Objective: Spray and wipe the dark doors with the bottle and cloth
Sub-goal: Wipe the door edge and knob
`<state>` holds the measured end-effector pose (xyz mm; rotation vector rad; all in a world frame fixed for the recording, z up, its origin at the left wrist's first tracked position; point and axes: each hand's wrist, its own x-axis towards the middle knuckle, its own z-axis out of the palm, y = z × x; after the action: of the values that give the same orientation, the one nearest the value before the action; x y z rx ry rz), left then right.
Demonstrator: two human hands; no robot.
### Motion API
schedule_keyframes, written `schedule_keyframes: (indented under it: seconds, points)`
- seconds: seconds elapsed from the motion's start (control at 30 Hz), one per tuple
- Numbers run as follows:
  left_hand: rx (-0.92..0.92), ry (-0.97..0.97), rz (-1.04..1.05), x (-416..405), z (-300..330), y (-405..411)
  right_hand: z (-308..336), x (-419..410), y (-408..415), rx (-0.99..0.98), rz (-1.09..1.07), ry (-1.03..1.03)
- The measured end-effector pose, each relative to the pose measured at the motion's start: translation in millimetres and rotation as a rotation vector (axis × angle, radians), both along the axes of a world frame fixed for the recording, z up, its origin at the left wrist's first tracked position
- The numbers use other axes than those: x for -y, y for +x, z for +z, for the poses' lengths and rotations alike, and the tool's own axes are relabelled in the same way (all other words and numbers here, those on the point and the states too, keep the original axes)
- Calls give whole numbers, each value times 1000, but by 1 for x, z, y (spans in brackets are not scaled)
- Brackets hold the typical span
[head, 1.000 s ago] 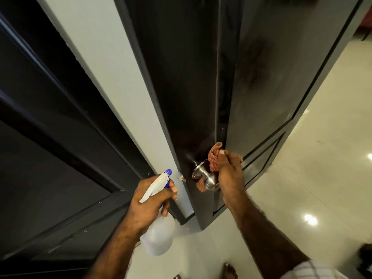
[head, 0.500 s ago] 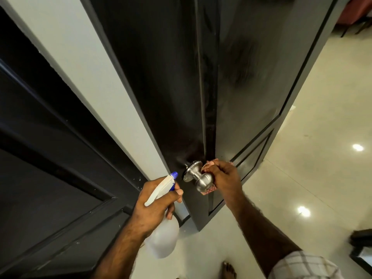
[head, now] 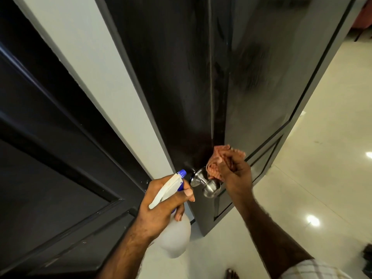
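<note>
A dark glossy door [head: 181, 81] stands ajar in front of me, its edge facing me, with a steel knob [head: 208, 186] low on it. My right hand [head: 235, 174] grips a crumpled pink cloth [head: 216, 161] against the door edge just above the knob. My left hand [head: 161, 206] holds a white spray bottle [head: 175, 236] by its neck; its blue nozzle [head: 182, 173] points at the door close to the knob. A second dark panelled door [head: 50, 158] fills the left side.
A pale wall strip [head: 96, 63] separates the two doors. Shiny cream floor tiles [head: 326, 158] spread to the right, with light reflections. My bare foot [head: 231, 274] shows at the bottom edge. Something reddish [head: 362, 15] sits at the far top right.
My right hand with the cloth has risen from beside the knob to the door edge above it. The left hand and bottle have shifted slightly toward the knob.
</note>
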<state>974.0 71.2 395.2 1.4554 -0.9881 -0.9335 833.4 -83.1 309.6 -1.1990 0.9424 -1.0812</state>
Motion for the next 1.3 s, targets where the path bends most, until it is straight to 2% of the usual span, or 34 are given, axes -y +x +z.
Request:
schedule_keyframes:
  seconds: [0.1,0.17,0.3,0.37,0.43,0.5,0.6,0.7,0.77,0.8,0.93,1.03,1.1,1.17,1.23,1.3]
  points:
    - [26,30,23,1,-2,0,-15,-1,3,-202,12,242]
    - [39,33,27,2,-3,-1,3,3,9,-219,-43,235]
    - [47,16,32,4,1,-4,70,8,15,-134,-160,-149]
    - [36,5,48,6,3,-4,89,5,14,-107,-147,-349]
    - [34,-3,61,8,4,-4,84,6,12,-112,-80,-564]
    - [43,-18,57,10,3,-4,60,9,12,-112,-10,-642]
    - [46,-33,43,10,1,-4,19,6,12,-14,56,-423]
    - [42,-17,33,8,0,-3,3,-5,8,104,70,78]
    - [48,-18,26,5,-1,-2,1,-3,8,40,11,344]
    - [49,-22,23,4,-1,-1,8,-1,11,-20,-6,398]
    - [41,-42,13,0,1,2,75,5,18,-58,-40,245]
    - [28,-57,7,-3,2,8,120,8,13,43,-5,-111]
    - [15,-67,3,-5,0,12,125,12,10,130,87,-421]
    - [24,-54,13,-6,-3,15,108,15,13,120,125,-568]
    - [43,-31,22,-8,-6,18,78,11,17,115,134,-473]
    - [37,-21,17,-11,-7,22,47,-3,18,104,102,-184]
